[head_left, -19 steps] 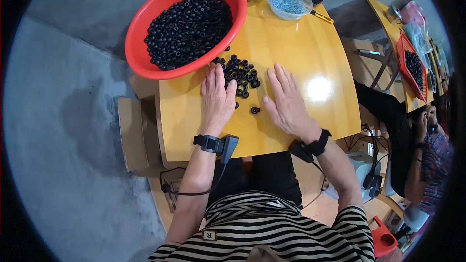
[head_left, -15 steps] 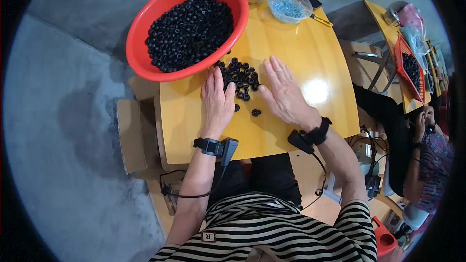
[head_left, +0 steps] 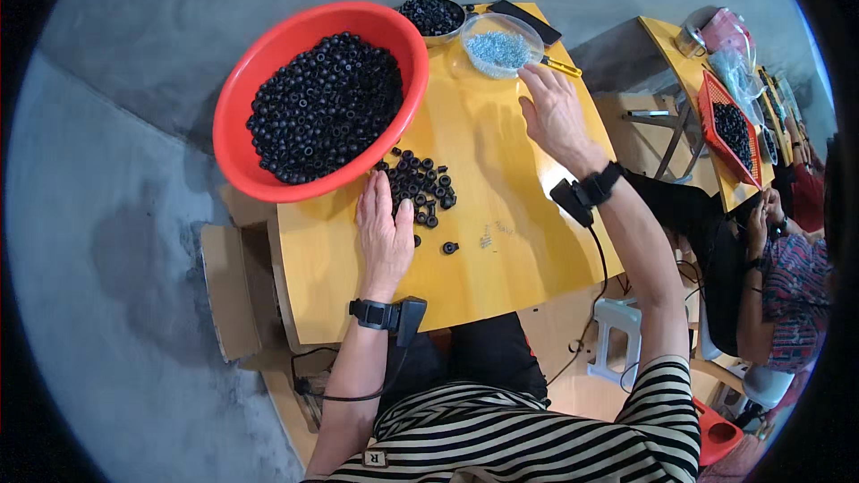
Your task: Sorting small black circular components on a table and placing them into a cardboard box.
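Observation:
Small black ring-like parts lie in a loose pile on the yellow table. My left hand rests beside the pile's left edge, fingers stretched out and holding nothing. One black part lies apart, nearer to me. My right hand is reached out toward the far side, its fingers stretched and empty, with the fingertips close to the rim of a clear round tub of small pale-blue, shiny pieces. A few thin silvery bits lie on the tabletop.
A large red basin full of black parts stands at the left. Beyond it are a bowl of black parts, a dark phone-like slab and a yellow-handled tool. A person sits at the right near another table with a red basket.
My right hand has left the pile and moved away to the far right, toward the clear tub. Silvery bits now show on the table. My left hand stays beside the pile. The view has shifted.

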`<act>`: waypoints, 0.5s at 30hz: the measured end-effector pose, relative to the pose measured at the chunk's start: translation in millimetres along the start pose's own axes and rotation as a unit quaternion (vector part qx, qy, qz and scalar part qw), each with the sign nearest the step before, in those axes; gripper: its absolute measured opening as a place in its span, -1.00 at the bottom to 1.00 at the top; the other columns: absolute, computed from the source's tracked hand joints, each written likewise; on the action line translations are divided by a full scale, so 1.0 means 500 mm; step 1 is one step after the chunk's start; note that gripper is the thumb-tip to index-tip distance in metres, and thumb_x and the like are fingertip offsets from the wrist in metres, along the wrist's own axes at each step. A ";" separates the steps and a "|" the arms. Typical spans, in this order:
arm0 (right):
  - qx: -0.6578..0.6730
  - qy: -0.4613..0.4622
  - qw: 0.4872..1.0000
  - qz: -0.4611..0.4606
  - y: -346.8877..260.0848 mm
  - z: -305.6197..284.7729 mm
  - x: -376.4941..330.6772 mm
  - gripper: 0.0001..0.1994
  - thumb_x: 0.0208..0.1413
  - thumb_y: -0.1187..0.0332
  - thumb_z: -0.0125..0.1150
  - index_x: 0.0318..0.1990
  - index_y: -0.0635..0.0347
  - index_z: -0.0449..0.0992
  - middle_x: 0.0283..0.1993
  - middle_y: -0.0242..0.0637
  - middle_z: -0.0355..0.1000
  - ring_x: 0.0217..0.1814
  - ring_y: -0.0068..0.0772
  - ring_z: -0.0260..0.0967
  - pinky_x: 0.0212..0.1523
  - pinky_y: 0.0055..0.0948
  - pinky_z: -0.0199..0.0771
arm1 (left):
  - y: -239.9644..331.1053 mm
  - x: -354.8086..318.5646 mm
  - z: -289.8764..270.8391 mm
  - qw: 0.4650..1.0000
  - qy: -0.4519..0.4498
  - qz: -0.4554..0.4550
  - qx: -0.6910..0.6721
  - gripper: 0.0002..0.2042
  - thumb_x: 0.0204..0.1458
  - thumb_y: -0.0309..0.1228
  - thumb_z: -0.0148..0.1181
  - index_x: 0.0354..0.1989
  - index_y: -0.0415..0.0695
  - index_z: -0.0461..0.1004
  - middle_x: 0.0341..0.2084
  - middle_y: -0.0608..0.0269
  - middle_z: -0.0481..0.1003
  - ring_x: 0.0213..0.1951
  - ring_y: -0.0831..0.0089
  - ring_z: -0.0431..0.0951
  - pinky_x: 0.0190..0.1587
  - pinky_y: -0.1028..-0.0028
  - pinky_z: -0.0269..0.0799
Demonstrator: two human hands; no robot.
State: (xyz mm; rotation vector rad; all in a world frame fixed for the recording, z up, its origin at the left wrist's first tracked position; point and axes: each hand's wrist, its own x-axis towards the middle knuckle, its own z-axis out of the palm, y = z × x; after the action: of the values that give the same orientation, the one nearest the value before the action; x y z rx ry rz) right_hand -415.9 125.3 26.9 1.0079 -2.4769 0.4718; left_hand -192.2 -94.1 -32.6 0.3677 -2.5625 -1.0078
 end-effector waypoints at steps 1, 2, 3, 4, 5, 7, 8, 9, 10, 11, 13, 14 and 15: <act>-0.001 0.002 1.000 0.000 0.013 0.009 0.019 -0.56 0.00 0.48 0.20 0.10 0.26 0.39 0.15 -0.06 0.36 0.14 -0.06 0.31 0.16 -0.17 0.29 | 0.001 0.000 -0.001 1.000 0.000 -0.003 -0.003 -0.41 0.24 -0.24 -0.06 0.36 -0.34 0.07 0.32 -0.23 0.12 0.36 -0.05 0.09 0.39 0.08 -0.08; -0.033 0.014 0.999 -0.039 0.024 0.024 0.034 -0.58 0.01 0.50 0.16 0.10 0.24 0.41 0.12 -0.09 0.38 0.13 -0.09 0.33 0.15 -0.18 0.28 | 0.002 0.000 0.000 1.000 0.000 -0.005 -0.006 -0.41 0.24 -0.24 -0.06 0.35 -0.34 0.07 0.31 -0.24 0.13 0.36 -0.05 0.09 0.39 0.08 -0.07; -0.065 0.026 0.995 -0.077 0.034 0.037 0.044 -0.60 0.03 0.52 0.12 0.09 0.21 0.42 0.09 -0.13 0.41 0.12 -0.12 0.34 0.14 -0.20 0.27 | 0.002 -0.001 0.001 1.000 0.002 -0.007 -0.001 -0.42 0.23 -0.26 -0.06 0.35 -0.33 0.08 0.31 -0.22 0.14 0.35 -0.04 0.10 0.38 0.10 -0.05; -0.066 0.027 0.994 -0.077 0.045 0.049 0.051 -0.60 0.03 0.52 0.12 0.09 0.21 0.42 0.09 -0.13 0.41 0.12 -0.12 0.34 0.14 -0.20 0.27 | 0.003 0.001 0.002 1.000 0.002 -0.005 -0.002 -0.42 0.23 -0.26 -0.06 0.35 -0.33 0.08 0.31 -0.22 0.14 0.35 -0.04 0.10 0.38 0.10 -0.05; -0.073 0.003 0.995 -0.071 0.056 0.060 0.056 -0.64 0.03 0.53 0.08 0.04 0.19 0.45 0.00 -0.16 0.43 0.09 -0.15 0.34 0.12 -0.21 0.27 | 0.005 0.003 0.003 1.000 0.002 -0.018 -0.017 -0.43 0.23 -0.26 -0.06 0.35 -0.32 0.08 0.31 -0.21 0.15 0.35 -0.04 0.11 0.38 0.10 -0.05; -0.076 -0.023 0.995 -0.067 0.059 0.069 0.060 -0.68 0.04 0.53 0.05 -0.01 0.17 0.47 -0.08 -0.20 0.44 0.07 -0.18 0.35 0.11 -0.22 0.27 | 0.013 0.003 -0.003 0.998 0.006 -0.047 -0.033 -0.44 0.23 -0.28 -0.06 0.35 -0.30 0.10 0.31 -0.18 0.16 0.34 -0.02 0.13 0.38 0.12 -0.04; -0.065 -0.051 0.995 -0.054 0.063 0.070 0.057 -0.71 0.03 0.53 0.10 -0.05 0.18 0.48 -0.16 -0.22 0.44 0.02 -0.18 0.37 0.08 -0.22 0.28 | 0.013 0.004 -0.002 0.998 0.005 -0.048 -0.033 -0.44 0.23 -0.28 -0.06 0.35 -0.30 0.10 0.31 -0.18 0.16 0.34 -0.02 0.13 0.38 0.12 -0.04; -0.052 -0.079 0.995 -0.042 0.057 0.066 0.058 -0.74 0.02 0.52 0.15 -0.09 0.18 0.50 -0.23 -0.23 0.43 -0.03 -0.19 0.38 0.06 -0.23 0.30 | 0.010 0.003 -0.003 0.998 0.007 -0.045 -0.033 -0.45 0.23 -0.27 -0.06 0.35 -0.31 0.11 0.30 -0.18 0.17 0.34 -0.02 0.13 0.38 0.12 -0.03; -0.051 -0.080 0.995 -0.042 0.053 0.058 0.054 -0.74 0.02 0.52 0.15 -0.09 0.18 0.50 -0.23 -0.23 0.43 -0.03 -0.19 0.38 0.06 -0.23 0.30 | 0.008 0.003 -0.004 0.999 0.009 -0.043 -0.032 -0.45 0.24 -0.26 -0.06 0.34 -0.31 0.12 0.30 -0.18 0.18 0.34 -0.01 0.14 0.38 0.13 -0.03; -0.035 -0.081 0.994 -0.058 0.050 0.046 0.043 -0.78 0.03 0.52 0.11 -0.13 0.17 0.49 -0.29 -0.24 0.40 -0.07 -0.17 0.39 0.00 -0.23 0.34 | 0.008 0.005 -0.003 0.998 0.009 -0.043 -0.033 -0.45 0.24 -0.26 -0.06 0.34 -0.31 0.12 0.30 -0.18 0.18 0.34 -0.01 0.14 0.38 0.13 -0.03; -0.014 -0.083 0.993 -0.077 0.026 0.020 0.021 -0.81 0.04 0.53 0.07 -0.17 0.16 0.49 -0.34 -0.24 0.36 -0.11 -0.15 0.40 -0.06 -0.23 0.37 | 0.007 0.002 -0.008 0.999 0.016 -0.039 -0.023 -0.46 0.25 -0.24 -0.08 0.33 -0.31 0.14 0.29 -0.18 0.20 0.33 -0.01 0.16 0.36 0.12 0.00; 0.023 -0.100 0.990 -0.099 0.011 0.009 0.009 -0.82 0.03 0.50 0.11 -0.19 0.16 0.50 -0.34 -0.22 0.38 -0.16 -0.11 0.42 -0.12 -0.20 0.40 | 0.003 0.001 -0.011 0.999 0.017 -0.042 -0.020 -0.46 0.25 -0.24 -0.08 0.33 -0.31 0.14 0.29 -0.18 0.20 0.33 -0.01 0.16 0.36 0.12 0.00; 0.054 -0.118 0.985 -0.117 0.008 -0.004 -0.001 -0.84 0.02 0.48 0.15 -0.21 0.16 0.51 -0.33 -0.20 0.41 -0.20 -0.07 0.43 -0.17 -0.18 0.43 | 0.001 0.003 -0.007 0.999 0.015 -0.037 -0.021 -0.46 0.25 -0.24 -0.08 0.32 -0.32 0.15 0.29 -0.18 0.20 0.32 -0.01 0.17 0.36 0.12 0.01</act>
State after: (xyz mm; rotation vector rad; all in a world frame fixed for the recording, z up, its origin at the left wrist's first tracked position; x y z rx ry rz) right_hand -418.1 129.3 28.0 1.4545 -2.5105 0.4355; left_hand -192.0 -96.4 -29.3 0.4652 -2.5133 -1.0724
